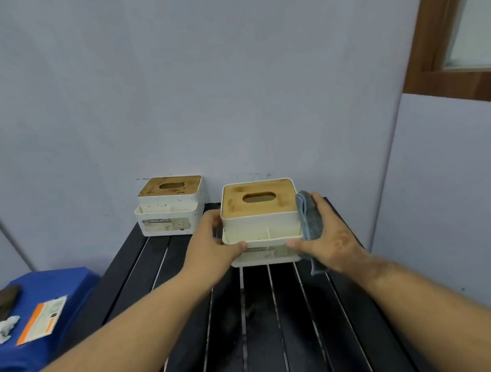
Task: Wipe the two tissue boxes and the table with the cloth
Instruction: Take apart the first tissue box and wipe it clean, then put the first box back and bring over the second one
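The black slatted worktop point(290, 327) runs away from me in long boards with narrow gaps, and the near stretch between my forearms lies bare. Its right edge sits close to the wall; off its left edge, lower down, is a blue surface point(72, 285) carrying an orange-and-white leaflet point(42, 319) whose print is too small to read.

Both arms reach forward. My left hand point(213, 239) grips the left side of the nearer tissue box point(261, 222), thumb on its front tray rim, fingers curled round the side. My right hand point(331, 238) clamps the grey cloth point(310, 225) flat against the box's right side, thumb on the front rim, cloth hanging below my palm.

The box stands at mid-worktop, bamboo lid up, oval slot showing.

The farther tissue box point(169, 210) sits at the back left corner against the wall, well apart, speckled with brown spots; its front label is blurred.
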`<state>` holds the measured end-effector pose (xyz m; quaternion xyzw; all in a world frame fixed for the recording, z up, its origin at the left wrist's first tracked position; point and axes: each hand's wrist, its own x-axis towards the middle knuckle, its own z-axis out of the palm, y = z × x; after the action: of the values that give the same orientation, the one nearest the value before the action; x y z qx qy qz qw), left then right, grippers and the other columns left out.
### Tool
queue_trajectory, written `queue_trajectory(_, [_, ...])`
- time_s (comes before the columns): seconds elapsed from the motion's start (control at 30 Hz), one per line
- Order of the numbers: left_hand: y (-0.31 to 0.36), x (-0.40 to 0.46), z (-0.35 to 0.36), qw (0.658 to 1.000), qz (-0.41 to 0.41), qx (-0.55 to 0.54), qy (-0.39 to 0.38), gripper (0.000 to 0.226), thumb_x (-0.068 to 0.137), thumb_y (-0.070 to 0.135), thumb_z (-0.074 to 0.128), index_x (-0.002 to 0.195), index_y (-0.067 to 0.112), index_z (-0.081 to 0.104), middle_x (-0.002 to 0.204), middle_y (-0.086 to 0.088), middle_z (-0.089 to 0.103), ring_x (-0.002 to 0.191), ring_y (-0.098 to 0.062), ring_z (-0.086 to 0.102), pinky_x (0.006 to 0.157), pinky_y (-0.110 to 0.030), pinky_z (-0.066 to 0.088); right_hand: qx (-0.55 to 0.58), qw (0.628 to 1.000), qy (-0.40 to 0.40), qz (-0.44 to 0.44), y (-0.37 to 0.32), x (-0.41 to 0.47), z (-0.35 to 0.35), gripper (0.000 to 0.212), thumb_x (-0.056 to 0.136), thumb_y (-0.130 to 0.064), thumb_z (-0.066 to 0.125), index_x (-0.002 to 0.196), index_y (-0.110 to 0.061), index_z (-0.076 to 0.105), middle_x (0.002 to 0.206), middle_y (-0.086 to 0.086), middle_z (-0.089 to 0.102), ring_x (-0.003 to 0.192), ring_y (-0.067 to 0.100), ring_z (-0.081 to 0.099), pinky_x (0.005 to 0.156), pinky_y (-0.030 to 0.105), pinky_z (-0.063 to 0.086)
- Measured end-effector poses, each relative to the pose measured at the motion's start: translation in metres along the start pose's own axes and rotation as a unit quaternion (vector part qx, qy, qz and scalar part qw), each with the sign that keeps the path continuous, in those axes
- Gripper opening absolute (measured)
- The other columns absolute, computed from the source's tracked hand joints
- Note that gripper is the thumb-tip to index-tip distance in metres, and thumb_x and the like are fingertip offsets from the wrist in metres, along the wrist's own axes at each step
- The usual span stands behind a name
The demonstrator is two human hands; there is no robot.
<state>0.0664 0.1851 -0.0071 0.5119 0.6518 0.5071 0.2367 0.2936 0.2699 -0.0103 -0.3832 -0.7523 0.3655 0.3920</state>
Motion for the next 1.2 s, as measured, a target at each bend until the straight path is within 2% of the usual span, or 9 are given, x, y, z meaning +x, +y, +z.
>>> queue_trajectory(0.2, [-0.029,0.081,0.025,0.999,0.000,0.033,-0.016,0.066,0.078,0.017,0.085,0.130,0.030,0.047,0.121,0.015,0.056,0.113,-0.018,0.063,0.100,-0.043,0.055,0.000,1.000,0.001,0.018,0.055,0.074,0.006,0.081,0.066,-0.007,0.092,0.128,-0.030,0.046,0.115,-0.009,0.063,0.097,-0.008,0.062,0.076,0.005,0.050])
queue_trajectory(0.37, [-0.050,0.113,0.039,0.998,0.006,0.064,-0.010,0.065,0.079,0.024,0.085,0.131,0.030,0.047,0.127,0.009,0.060,0.110,-0.020,0.064,0.098,-0.043,0.056,0.004,0.999,0.010,0.030,0.086,0.107,0.012,0.082,0.066,-0.010,0.093,0.132,-0.027,0.047,0.120,-0.005,0.063,0.108,0.005,0.061,0.077,0.007,0.052])
queue_trajectory(0.5, [-0.056,0.128,0.045,0.998,0.013,0.068,-0.006,0.068,0.079,0.030,0.084,0.135,0.029,0.046,0.130,0.007,0.060,0.109,-0.019,0.065,0.096,-0.042,0.057,0.010,0.999,0.020,0.028,0.101,0.123,0.011,0.082,0.063,-0.014,0.095,0.129,-0.033,0.050,0.120,-0.007,0.065,0.113,0.015,0.063,0.097,0.033,0.056])
queue_trajectory(0.57, [-0.056,0.133,0.048,0.997,0.016,0.069,-0.007,0.068,0.082,0.029,0.082,0.137,0.027,0.044,0.133,0.005,0.059,0.112,-0.020,0.064,0.098,-0.041,0.056,0.007,0.999,0.030,0.032,0.100,0.129,0.012,0.086,0.063,-0.014,0.095,0.133,-0.031,0.049,0.122,-0.007,0.065,0.113,0.016,0.063,0.097,0.032,0.055])
queue_trajectory(0.73, [-0.056,0.139,0.052,0.995,0.011,0.095,0.000,0.064,0.087,0.031,0.077,0.140,0.021,0.042,0.136,0.002,0.059,0.110,-0.017,0.061,0.089,-0.029,0.052,0.020,0.998,0.036,0.056,0.093,0.131,0.015,0.091,0.071,-0.002,0.088,0.146,-0.019,0.039,0.129,0.003,0.055,0.099,0.011,0.062,0.057,0.005,0.050])
queue_trajectory(0.8, [-0.054,0.138,0.051,0.993,0.001,0.114,0.001,0.067,0.088,0.035,0.076,0.142,0.017,0.040,0.134,0.001,0.058,0.105,-0.013,0.057,0.083,-0.026,0.046,0.005,0.997,0.046,0.062,0.091,0.128,0.012,0.101,0.071,-0.008,0.089,0.152,-0.023,0.031,0.134,-0.002,0.049,0.112,0.018,0.056,0.066,0.003,0.050])
queue_trajectory(0.9, [-0.052,0.133,0.039,0.988,0.003,0.155,0.005,0.069,0.086,0.043,0.075,0.141,0.017,0.042,0.130,0.004,0.058,0.106,-0.013,0.056,0.083,-0.027,0.044,-0.034,0.994,0.096,0.043,0.079,0.114,0.007,0.098,0.070,-0.015,0.091,0.148,-0.030,0.033,0.132,-0.003,0.049,0.118,0.020,0.052,0.098,0.022,0.051])
queue_trajectory(1.03, [-0.052,0.121,-0.015,0.976,0.065,0.205,0.035,0.049,0.088,0.037,0.074,0.129,0.021,0.052,0.117,0.010,0.062,0.082,-0.009,0.063,0.077,-0.029,0.051,-0.032,0.991,0.128,-0.026,0.032,0.099,0.015,0.083,0.077,-0.004,0.084,0.144,-0.023,0.040,0.127,-0.005,0.049,0.099,0.006,0.055,0.064,-0.006,0.041])
queue_trajectory(1.2, [-0.074,0.122,-0.110,0.939,0.105,0.311,0.100,0.049,0.086,0.028,0.075,0.128,0.014,0.054,0.121,0.000,0.060,0.085,-0.015,0.055,0.081,-0.034,0.045,0.024,0.997,-0.071,-0.007,-0.028,0.112,0.076,0.080,0.070,-0.001,0.088,0.135,-0.032,0.054,0.121,0.002,0.055,0.074,0.004,0.070,0.054,0.016,0.057])
